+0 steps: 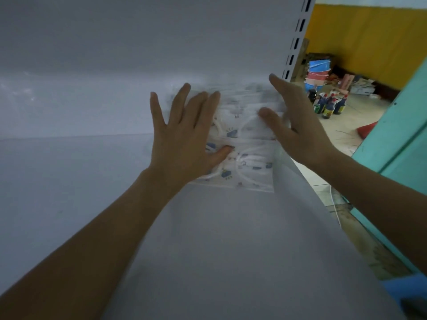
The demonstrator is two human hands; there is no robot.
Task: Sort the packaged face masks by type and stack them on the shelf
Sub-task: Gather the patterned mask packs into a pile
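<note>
On the flat white shelf [219,239] the left hand [182,135], fingers spread, presses down the clear plastic packets of printed face masks [249,162]. The right hand [298,125], fingers straight, grips nothing and only steadies their side. They lie at the shelf's right edge, so a sideways push could slide them off.

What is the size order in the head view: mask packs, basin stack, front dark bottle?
1. mask packs
2. basin stack
3. front dark bottle
The last two are farther off; real size unsure.
</note>
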